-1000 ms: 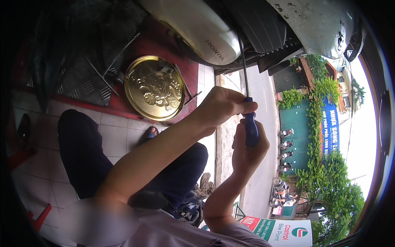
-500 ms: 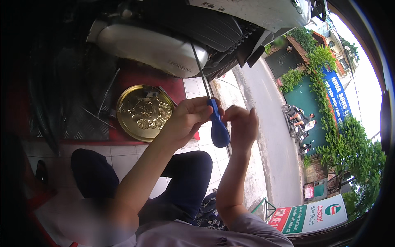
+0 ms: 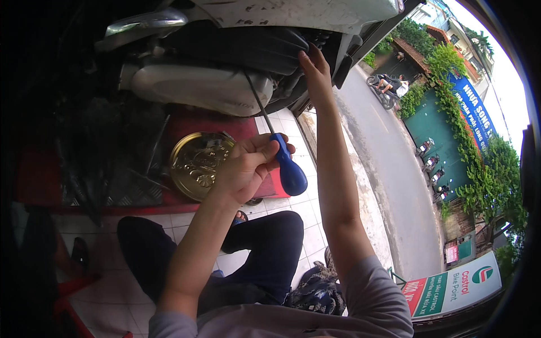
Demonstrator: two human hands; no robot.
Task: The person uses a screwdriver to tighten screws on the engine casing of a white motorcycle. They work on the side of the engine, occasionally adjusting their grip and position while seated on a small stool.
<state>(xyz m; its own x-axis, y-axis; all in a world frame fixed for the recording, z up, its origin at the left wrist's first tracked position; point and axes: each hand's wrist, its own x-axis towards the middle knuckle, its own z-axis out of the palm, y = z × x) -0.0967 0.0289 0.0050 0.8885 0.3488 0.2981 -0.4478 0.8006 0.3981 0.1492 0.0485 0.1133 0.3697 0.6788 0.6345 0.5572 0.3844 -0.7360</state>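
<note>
A screwdriver (image 3: 291, 173) with a blue handle and a long thin shaft is pinched near the top of its handle by my left hand (image 3: 248, 163), which is closed on it. Its shaft slants up to the seam between a motorbike's silver engine casing (image 3: 191, 87) and the black plastic cover (image 3: 242, 48) above; the tip is hidden there. My right hand (image 3: 316, 70) reaches up to the right end of that black cover, gripping its edge with the thumb in front and the other fingers partly hidden. White body panels (image 3: 293, 14) sit above the cover.
Below the motorbike, a round gold tray (image 3: 197, 183) rests on a red platform (image 3: 236, 121). A red plastic stool (image 3: 76, 310) is at lower left, near another person's sandalled foot (image 3: 80, 253). To the right, a street (image 3: 389, 169) carries a passing motorbike (image 3: 386, 93).
My right hand has left the screwdriver's side and moved up to the black cover's right end. My left hand still holds the screwdriver, its shaft still against the motorbike. The view has shifted slightly.
</note>
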